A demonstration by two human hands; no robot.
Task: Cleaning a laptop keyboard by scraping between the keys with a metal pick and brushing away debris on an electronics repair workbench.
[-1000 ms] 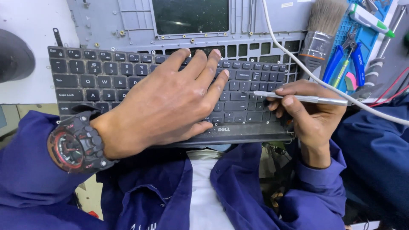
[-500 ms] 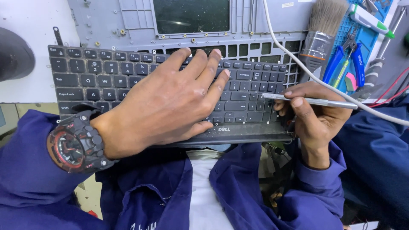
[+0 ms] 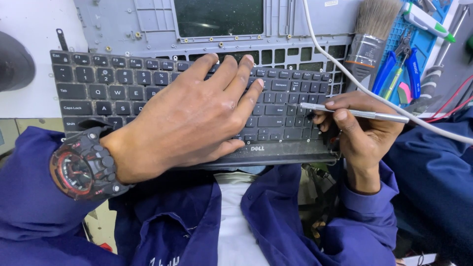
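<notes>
The keyboard (image 3: 148, 88) under the left hand (image 3: 192, 118) is matt black plastic. At three o'clock, the right hand (image 3: 362, 130) pinches a slim tool (image 3: 354, 112) of smooth, bright metal. At twelve o'clock lies a dull grey laptop chassis (image 3: 123, 24) with a glossy dark panel. At one o'clock, a paintbrush (image 3: 367, 44) has a shiny metal ferrule and soft bristles. The blue sleeves (image 3: 29, 197) are matt cloth; the wristwatch (image 3: 81, 165) looks like rugged plastic.
</notes>
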